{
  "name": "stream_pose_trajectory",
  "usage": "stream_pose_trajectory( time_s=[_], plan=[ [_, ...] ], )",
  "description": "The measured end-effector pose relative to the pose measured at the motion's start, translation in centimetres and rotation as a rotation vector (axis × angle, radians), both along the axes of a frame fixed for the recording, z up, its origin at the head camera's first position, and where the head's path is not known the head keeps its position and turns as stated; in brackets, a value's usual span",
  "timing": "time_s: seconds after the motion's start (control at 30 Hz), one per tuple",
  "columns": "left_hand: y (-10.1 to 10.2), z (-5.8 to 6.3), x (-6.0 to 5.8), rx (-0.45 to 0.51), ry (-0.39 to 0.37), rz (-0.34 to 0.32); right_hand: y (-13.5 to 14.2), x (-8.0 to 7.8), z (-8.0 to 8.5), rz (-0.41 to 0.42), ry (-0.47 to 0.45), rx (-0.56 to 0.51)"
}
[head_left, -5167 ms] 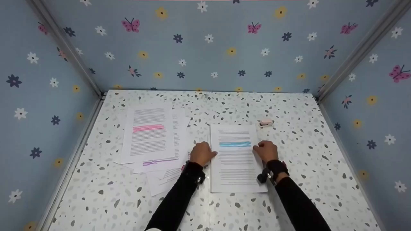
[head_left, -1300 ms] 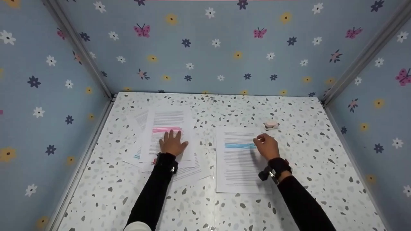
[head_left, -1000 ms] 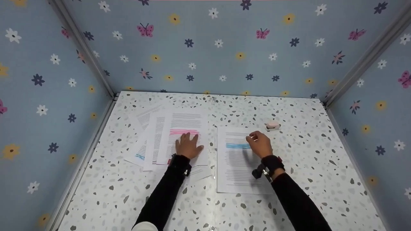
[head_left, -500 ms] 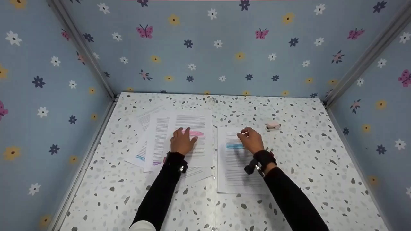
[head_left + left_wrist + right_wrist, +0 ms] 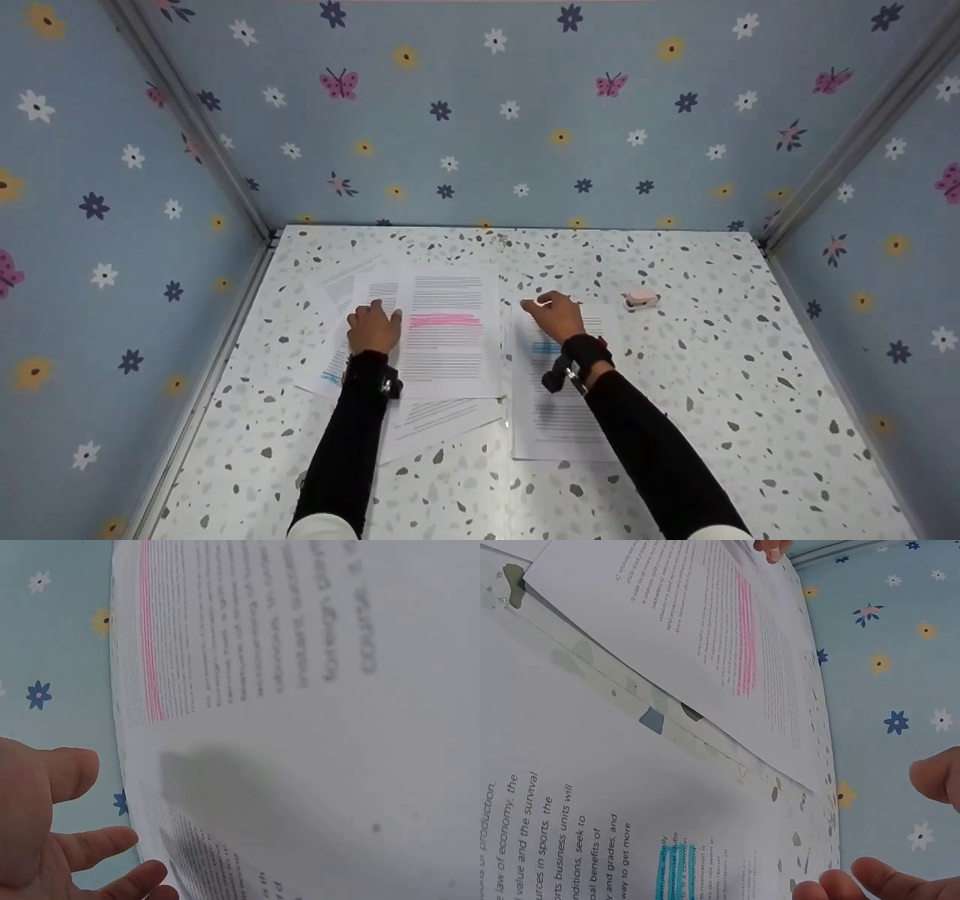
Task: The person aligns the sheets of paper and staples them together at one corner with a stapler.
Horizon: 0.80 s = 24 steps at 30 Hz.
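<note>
My left hand (image 5: 373,328), fingers spread and slightly bent, is over the overlapping printed sheets on the left, at the left edge of the pink-highlighted sheet (image 5: 450,364). In the left wrist view, its thumb and fingertips are apart with nothing between them. My right hand (image 5: 555,319) is over the top of the blue-highlighted paper stack (image 5: 566,427), fingers loosely bent. A gap shows between its thumb and fingers (image 5: 877,874) in the right wrist view. The pink-highlighted sheet lies beside the stack, a narrow strip of table between them.
A small pale pink stapler (image 5: 641,300) lies beyond the stack to the right. More printed sheets (image 5: 442,427) fan out under the pink-highlighted one, and another sheet (image 5: 319,375) has a blue mark. Flower-patterned walls (image 5: 480,112) border the speckled table (image 5: 750,360).
The pink-highlighted sheet has slid right under my left hand, uncovering sheets beneath. My left hand has since moved left off its middle. My right hand has moved left across the stack's top.
</note>
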<state>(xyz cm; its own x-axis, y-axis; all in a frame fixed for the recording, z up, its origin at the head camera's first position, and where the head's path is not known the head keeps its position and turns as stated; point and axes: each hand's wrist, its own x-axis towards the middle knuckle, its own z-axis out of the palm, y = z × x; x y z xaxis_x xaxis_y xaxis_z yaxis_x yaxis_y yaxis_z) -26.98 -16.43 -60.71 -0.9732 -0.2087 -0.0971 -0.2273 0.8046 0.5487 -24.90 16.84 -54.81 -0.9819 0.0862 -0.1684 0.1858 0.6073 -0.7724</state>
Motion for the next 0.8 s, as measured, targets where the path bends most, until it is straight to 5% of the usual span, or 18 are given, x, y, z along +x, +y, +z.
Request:
stream_pose_trajectory(
  time_s=[0.47,0.8],
  plan=[
    [-0.1,0.5,-0.5,0.107,0.117,-0.079,-3.7,-1.2,-2.2,-0.008,-0.121,-0.023],
    [0.0,1.0,-0.5,0.199,-0.029,-0.052,-5.2,-1.4,-2.7,-0.034,-0.130,-0.030]
  ],
)
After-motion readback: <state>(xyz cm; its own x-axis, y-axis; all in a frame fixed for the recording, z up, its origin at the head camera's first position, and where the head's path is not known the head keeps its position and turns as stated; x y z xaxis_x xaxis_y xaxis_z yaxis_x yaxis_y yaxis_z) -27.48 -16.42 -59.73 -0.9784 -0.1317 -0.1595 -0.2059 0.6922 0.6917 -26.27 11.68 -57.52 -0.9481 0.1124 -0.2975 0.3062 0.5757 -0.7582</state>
